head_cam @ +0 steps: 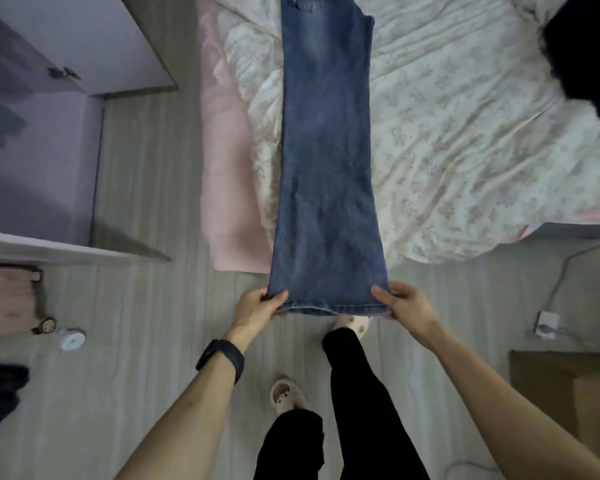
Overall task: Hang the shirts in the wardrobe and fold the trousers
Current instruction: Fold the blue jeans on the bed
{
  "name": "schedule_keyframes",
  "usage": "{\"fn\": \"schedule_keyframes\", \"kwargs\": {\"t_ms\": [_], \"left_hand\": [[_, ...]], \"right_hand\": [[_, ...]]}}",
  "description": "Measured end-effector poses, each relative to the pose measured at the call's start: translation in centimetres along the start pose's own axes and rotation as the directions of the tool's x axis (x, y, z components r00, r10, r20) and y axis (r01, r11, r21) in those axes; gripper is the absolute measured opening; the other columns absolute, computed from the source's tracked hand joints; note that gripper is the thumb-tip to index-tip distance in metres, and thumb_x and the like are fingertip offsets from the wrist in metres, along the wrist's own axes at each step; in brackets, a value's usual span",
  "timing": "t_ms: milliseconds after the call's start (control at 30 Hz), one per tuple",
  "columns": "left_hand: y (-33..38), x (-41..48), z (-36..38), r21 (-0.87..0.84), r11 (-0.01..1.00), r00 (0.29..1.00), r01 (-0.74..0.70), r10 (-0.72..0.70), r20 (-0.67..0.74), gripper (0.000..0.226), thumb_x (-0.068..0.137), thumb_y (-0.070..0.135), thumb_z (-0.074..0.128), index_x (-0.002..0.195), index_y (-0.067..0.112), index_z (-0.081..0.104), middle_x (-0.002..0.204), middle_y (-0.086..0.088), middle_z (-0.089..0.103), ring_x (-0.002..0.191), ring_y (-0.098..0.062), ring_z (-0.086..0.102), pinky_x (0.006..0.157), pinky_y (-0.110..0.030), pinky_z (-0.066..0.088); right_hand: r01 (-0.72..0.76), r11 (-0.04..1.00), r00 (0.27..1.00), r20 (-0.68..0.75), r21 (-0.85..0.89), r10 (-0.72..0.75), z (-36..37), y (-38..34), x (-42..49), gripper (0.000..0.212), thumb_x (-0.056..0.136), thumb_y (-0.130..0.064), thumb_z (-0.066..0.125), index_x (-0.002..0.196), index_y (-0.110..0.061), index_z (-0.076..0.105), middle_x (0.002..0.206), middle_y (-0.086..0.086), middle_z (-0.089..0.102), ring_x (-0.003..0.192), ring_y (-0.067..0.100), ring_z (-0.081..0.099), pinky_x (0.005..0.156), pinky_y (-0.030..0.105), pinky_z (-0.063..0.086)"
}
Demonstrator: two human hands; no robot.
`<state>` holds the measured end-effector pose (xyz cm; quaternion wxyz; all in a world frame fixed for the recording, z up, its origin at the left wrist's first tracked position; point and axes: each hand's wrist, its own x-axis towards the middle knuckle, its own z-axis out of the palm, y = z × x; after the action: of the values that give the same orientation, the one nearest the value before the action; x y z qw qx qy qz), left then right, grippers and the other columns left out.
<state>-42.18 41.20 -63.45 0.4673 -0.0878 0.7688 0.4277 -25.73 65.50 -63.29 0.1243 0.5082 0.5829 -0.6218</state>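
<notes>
Pinching the hem corners of the jeans (326, 161), which lie leg-on-leg up the frame's centre on the bed (465, 133), left hand (257, 306) and right hand (407, 303) should probably lift evenly toward the waistband, keeping edges aligned.

One pair of blue jeans (326, 168) was there. Two hands were in view, the left hand (257, 308) and the right hand (407, 304). The left arm carried one black wristband (220, 358), and one ring (263, 291) showed on that hand. Two pale slippers were counted, the near slipper (286, 396) and the far slipper (352, 323). The one bed (229, 168) bore one floral quilt (465, 150) and one dark garment (582, 53). There were also one wardrobe (42, 150), one cardboard box (565, 393), one small white round object (70, 338) and one white plug adapter (546, 323).
</notes>
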Motion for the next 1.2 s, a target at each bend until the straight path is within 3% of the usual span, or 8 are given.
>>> {"fn": "schedule_keyframes", "kwargs": {"t_ms": [100,200,400,633,800,900,1033,1200], "left_hand": [[1.2,-2.7,-0.9,-0.014,0.998,0.998,-0.064,0.063,-0.015,0.013,0.098,0.017,0.066,0.104,0.006,0.069,0.084,-0.008,0.070,0.051,-0.008,0.063,0.053,-0.017,0.049],[3.0,-5.9,-1.3,-0.065,0.991,0.993,-0.119,0.118,-0.018,0.015,0.102,0.014,0.059,0.105,0.001,0.066,0.082,-0.008,0.066,0.046,-0.008,0.059,0.050,-0.018,0.049],[4.2,-12.4,-3.2,-0.014,0.978,0.978,-0.206,0.206,-0.028,0.017,0.105,0.012,0.051,0.108,0.003,0.065,0.088,-0.006,0.067,0.055,-0.020,0.061,0.040,-0.015,0.039],[-0.9,-16.9,-4.8,0.113,0.989,0.989,-0.091,0.103,-0.104,0.016,0.093,0.022,0.070,0.094,0.017,0.054,0.086,-0.001,0.063,0.081,-0.025,0.060,0.072,-0.030,0.043],[-2.8,-18.5,-5.2,0.059,0.991,0.991,-0.122,0.125,-0.049,0.027,0.092,0.018,0.066,0.110,0.028,0.049,0.085,-0.007,0.061,0.061,-0.021,0.053,0.056,-0.030,0.042],[1.1,-18.6,-6.0,0.030,0.973,0.973,-0.227,0.228,-0.037,0.014,0.094,0.012,0.062,0.095,0.025,0.066,0.072,-0.002,0.061,0.050,-0.016,0.050,0.048,-0.026,0.041],[8.0,-19.0,-8.0,-0.109,0.952,0.958,-0.287,0.288,0.001,0.005,0.093,0.020,0.069,0.095,0.023,0.073,0.083,0.002,0.069,0.058,-0.013,0.057,0.051,-0.020,0.042],[14.8,-17.2,-8.7,0.012,0.868,0.868,-0.497,0.497,0.017,0.035,0.080,0.013,0.084,0.105,0.028,0.065,0.094,0.012,0.073,0.080,-0.003,0.067,0.067,-0.018,0.049]], "right_hand": [[0.070,0.996,0.990,-0.119,-0.062,-0.077,-0.1,-1.5,-3.4,0.031,0.095,-0.031,0.070,0.074,-0.010,0.064,0.062,-0.002,0.061,0.053,0.008,0.056,0.057,0.024,0.050],[0.116,0.990,0.975,-0.182,-0.084,-0.129,-0.2,-2.9,-6.4,0.038,0.098,-0.036,0.065,0.082,-0.001,0.065,0.071,0.005,0.062,0.059,0.014,0.057,0.059,0.028,0.053],[0.171,0.982,0.976,-0.147,0.084,-0.158,0.1,-5.0,-13.3,0.029,0.096,-0.029,0.069,0.087,-0.002,0.061,0.076,0.012,0.062,0.060,0.018,0.061,0.057,0.029,0.054],[0.048,0.958,0.947,-0.293,-0.281,-0.133,1.9,-0.3,-19.6,0.040,0.092,-0.042,0.069,0.077,-0.006,0.062,0.062,0.003,0.073,0.063,0.023,0.066,0.069,0.039,0.055],[0.031,0.999,0.939,-0.342,0.011,-0.025,3.8,1.9,-21.5,0.026,0.095,-0.025,0.066,0.099,-0.008,0.047,0.069,0.009,0.072,0.050,0.016,0.053,0.056,0.036,0.044],[0.197,0.971,0.928,-0.345,0.135,-0.140,3.6,-1.4,-22.1,0.017,0.099,-0.019,0.062,0.105,-0.007,0.050,0.062,0.007,0.058,0.043,0.013,0.048,0.050,0.031,0.041],[0.337,0.892,0.926,-0.277,0.300,-0.257,2.6,-8.7,-22.6,0.015,0.097,-0.020,0.067,0.093,-0.010,0.057,0.077,0.006,0.059,0.049,0.013,0.050,0.054,0.027,0.046],[0.460,0.877,0.871,-0.263,0.138,-0.415,1.8,-16.3,-20.3,0.043,0.081,-0.011,0.083,0.114,-0.015,0.055,0.098,0.002,0.069,0.084,0.013,0.068,0.074,0.028,0.057]]}}
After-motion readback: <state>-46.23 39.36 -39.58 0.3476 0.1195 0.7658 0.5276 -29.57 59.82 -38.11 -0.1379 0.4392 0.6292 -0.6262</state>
